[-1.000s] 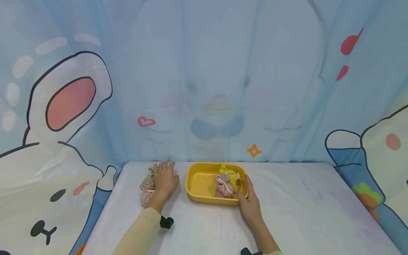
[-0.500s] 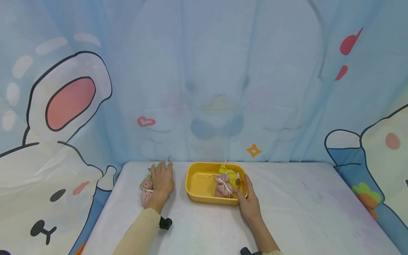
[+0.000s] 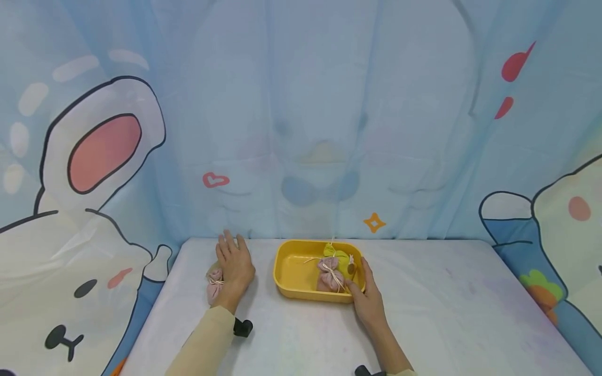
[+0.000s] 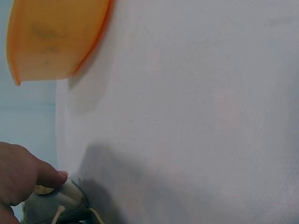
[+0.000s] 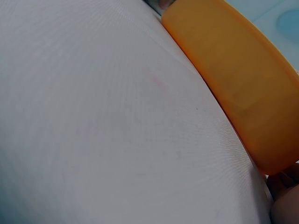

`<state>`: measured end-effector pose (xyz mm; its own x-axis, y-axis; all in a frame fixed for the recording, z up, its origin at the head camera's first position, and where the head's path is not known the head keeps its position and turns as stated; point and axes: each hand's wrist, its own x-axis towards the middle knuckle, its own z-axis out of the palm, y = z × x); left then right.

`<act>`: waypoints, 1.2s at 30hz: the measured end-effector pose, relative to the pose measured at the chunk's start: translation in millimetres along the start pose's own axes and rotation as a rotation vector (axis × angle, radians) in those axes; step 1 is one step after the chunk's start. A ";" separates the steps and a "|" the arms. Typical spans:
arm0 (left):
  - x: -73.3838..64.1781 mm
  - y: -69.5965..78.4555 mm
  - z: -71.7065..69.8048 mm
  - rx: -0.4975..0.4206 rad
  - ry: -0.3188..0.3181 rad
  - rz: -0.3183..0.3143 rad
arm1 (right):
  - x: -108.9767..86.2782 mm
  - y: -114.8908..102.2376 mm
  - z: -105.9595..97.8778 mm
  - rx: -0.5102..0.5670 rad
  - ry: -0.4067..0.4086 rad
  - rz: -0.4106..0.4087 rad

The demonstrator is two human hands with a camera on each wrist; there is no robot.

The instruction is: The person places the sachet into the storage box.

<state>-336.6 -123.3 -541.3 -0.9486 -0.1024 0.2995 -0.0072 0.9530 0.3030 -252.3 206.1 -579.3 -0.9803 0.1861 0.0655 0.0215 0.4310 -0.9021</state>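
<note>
My left hand [image 3: 237, 266] lies over small drawstring pouches at the table's left, its fingers stretched toward the back edge. A pink pouch [image 3: 214, 287] with a pale string shows beside its wrist. In the left wrist view, the thumb touches a grey-green pouch [image 4: 65, 200]; the hand hides much of this group. My right hand [image 3: 369, 300] holds the front right corner of a yellow tray [image 3: 293, 294], thumb at the front rim and fingers along the right side. Inside the tray's right half are a pinkish pouch [image 3: 331, 275] and a yellow-green pouch [image 3: 345, 261].
All this stands on a white-covered table [image 3: 447, 313]. A blue cartoon-printed curtain [image 3: 414, 130] hangs right behind its back edge. The tray's left half shows its bare yellow floor.
My left hand has shifted slightly left and farther over the pouches, its fingertips now reaching past the table's back edge in view. The right hand and the tray have stayed put.
</note>
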 end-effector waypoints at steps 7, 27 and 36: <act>1.7 -1.0 -6.5 -0.135 -0.020 -0.042 | 0.8 2.2 0.3 0.002 0.004 0.010; -1.4 2.2 -9.4 -0.109 0.005 0.001 | 0.7 0.8 0.7 -0.013 0.000 0.006; -2.1 7.9 -7.3 -0.120 -0.034 0.006 | 2.3 1.2 0.0 -0.003 -0.012 0.021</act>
<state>-332.4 -117.7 -533.0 -0.9588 -0.0849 0.2711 0.0347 0.9122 0.4084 -254.5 207.0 -580.2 -0.9819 0.1848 0.0417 0.0427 0.4301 -0.9018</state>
